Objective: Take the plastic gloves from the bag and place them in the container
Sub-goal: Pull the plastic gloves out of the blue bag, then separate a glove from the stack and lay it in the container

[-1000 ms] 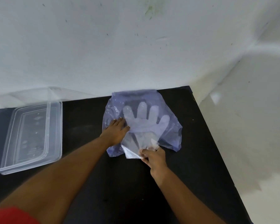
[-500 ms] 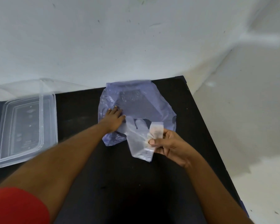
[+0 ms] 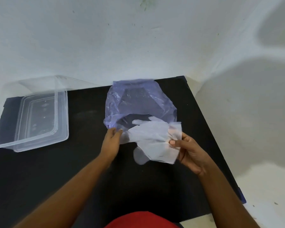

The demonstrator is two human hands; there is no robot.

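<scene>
On the black table (image 3: 82, 162), with the clear container (image 3: 39, 142) well to our left, our left hand (image 3: 111, 142) pinches the purple bag (image 3: 138, 102) at its mouth while our right hand (image 3: 190, 153) pinches the plastic gloves (image 3: 151, 137) by the cuff, fingers trailing toward the bag.

Two bare forearms, red garment (image 3: 141, 219) at the chest, short unpainted fingernails on fingers (image 3: 172, 142)

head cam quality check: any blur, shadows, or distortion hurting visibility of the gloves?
Head view: plastic gloves translucent but sharp, held by the right hand; wide-angle bends the black table edges; soft shadows on the wall; clear container low-contrast.
</scene>
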